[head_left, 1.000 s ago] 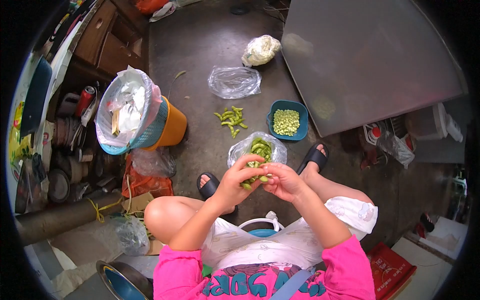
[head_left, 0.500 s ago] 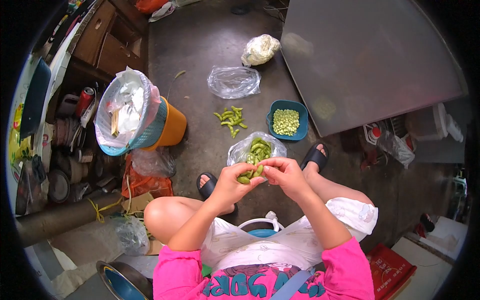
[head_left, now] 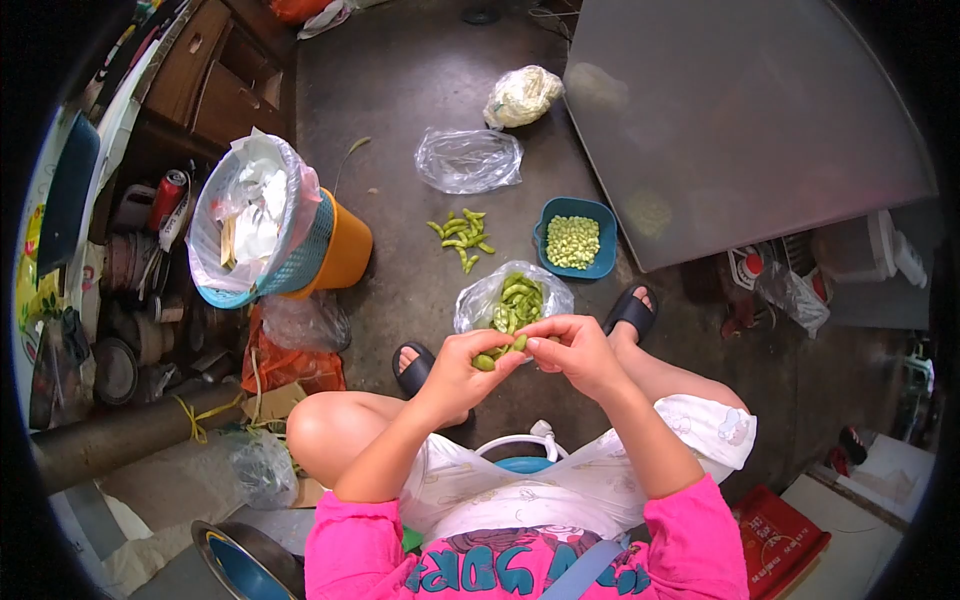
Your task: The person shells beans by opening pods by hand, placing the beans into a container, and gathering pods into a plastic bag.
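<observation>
Both hands meet above the near edge of a clear plastic bag (head_left: 474, 300) filled with green soybean pods (head_left: 519, 297). My left hand (head_left: 465, 370) is closed around a few pods (head_left: 485, 362), part of which shows between its fingers. Finger and thumb of my right hand (head_left: 570, 352) pinch one soybean pod (head_left: 520, 342) from the other side. To the right of the bag sits a teal bowl (head_left: 603, 262) with shelled pale-green beans (head_left: 572, 242) in it. A small pile of pods (head_left: 461, 234) lies on the floor beyond the bag.
An empty-looking clear bag (head_left: 468, 160) and a tied bag with pale contents (head_left: 523, 97) lie farther off. At left stand a blue lined basket (head_left: 300, 235) and an orange bin (head_left: 345, 250). A large grey panel (head_left: 750, 130) borders the right side. Black slippers (head_left: 632, 312) flank the work.
My hands stay together over the bag, with only small finger shifts around the pods. The bowl, bag and pile stay where they were.
</observation>
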A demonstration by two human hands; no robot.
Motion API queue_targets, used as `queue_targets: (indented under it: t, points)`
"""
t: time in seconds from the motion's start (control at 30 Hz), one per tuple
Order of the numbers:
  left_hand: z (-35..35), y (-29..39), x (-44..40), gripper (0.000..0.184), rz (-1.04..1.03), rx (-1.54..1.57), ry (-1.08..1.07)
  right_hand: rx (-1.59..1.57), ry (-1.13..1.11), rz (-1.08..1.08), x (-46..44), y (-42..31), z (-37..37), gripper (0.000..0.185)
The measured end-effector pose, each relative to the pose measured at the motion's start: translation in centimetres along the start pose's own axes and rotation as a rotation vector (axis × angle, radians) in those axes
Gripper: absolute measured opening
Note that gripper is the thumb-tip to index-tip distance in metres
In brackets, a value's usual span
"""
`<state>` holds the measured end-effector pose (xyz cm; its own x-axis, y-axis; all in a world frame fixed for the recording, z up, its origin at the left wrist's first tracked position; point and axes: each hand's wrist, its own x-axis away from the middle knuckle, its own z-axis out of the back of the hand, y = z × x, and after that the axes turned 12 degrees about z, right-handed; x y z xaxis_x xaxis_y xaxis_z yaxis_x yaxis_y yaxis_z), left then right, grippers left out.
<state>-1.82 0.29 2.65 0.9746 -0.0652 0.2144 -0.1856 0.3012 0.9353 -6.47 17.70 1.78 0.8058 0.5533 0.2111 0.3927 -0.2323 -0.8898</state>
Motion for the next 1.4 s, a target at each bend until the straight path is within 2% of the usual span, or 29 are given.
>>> queue_targets:
  t: [0.33,0.43,0.63,0.83,0.93,1.03,1.13,1.23,1.33,1.4]
  points:
    - [0.5,1.4,0.4,0.020,-0.007,-0.096,-0.011,0.008,-0.021,-0.014,0.1,-0.2,-0.2,0.017]
    - [0.1,0.8,0.5,0.017,0.023,-0.054,-0.013,0.033,0.000,-0.028,0.1,0.1,-0.2,0.016]
    - [-0.9,-1.4,0.8,0.021,0.222,0.140,-0.096,0.082,0.047,0.003,0.3,0.7,-0.3,0.015]
    - [-1.8,-2.1,0.9,0.023,0.240,0.228,-0.121,0.111,0.041,-0.003,0.5,0.6,-0.3,0.013]
    - [-1.8,-2.0,1.0,0.023,0.414,0.397,-0.205,0.123,0.048,-0.013,0.4,0.6,-0.3,0.012]
    - [-1.6,-2.1,0.7,0.021,0.640,0.757,-0.354,0.123,0.043,-0.056,0.3,0.9,0.2,0.011]
    - [-1.2,-2.3,0.6,0.019,0.708,1.116,-0.529,0.074,0.061,-0.060,0.3,0.8,0.0,0.010]
    - [-2.1,-1.7,0.5,0.014,0.341,0.162,-0.036,0.044,0.125,-0.066,0.2,1.3,-0.1,0.010]
    - [-1.0,-0.6,0.2,0.014,-0.197,-0.325,0.167,0.201,0.158,0.033,-0.2,1.8,0.0,0.011]
    - [-1.0,-0.6,0.3,0.015,-0.183,-0.288,0.165,0.310,0.160,0.091,-0.2,1.9,0.0,0.012]
